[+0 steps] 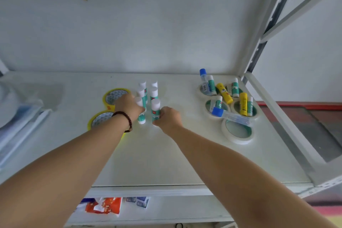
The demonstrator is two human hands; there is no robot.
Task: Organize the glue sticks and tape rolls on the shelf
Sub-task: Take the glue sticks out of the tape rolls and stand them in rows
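Several white-and-teal glue sticks (154, 90) stand upright in two rows at the middle of the white shelf (166, 163). My left hand (128, 106) grips the near stick of the left row (141, 117). My right hand (167, 118) grips the near stick of the right row (155, 107). Two yellow tape rolls (115, 94) lie flat just left of the sticks, partly under my left arm. At the right, several white tape rolls (238, 131) lie flat, with yellow (224, 93), teal and blue-capped glue sticks (229, 115) standing or lying in and across them.
Clear plastic packaging (20, 114) lies at the shelf's left end. A grey metal upright and brace (259, 50) frame the right side. Colourful packets (104, 205) lie on the lower shelf below the front edge. The wall is close behind.
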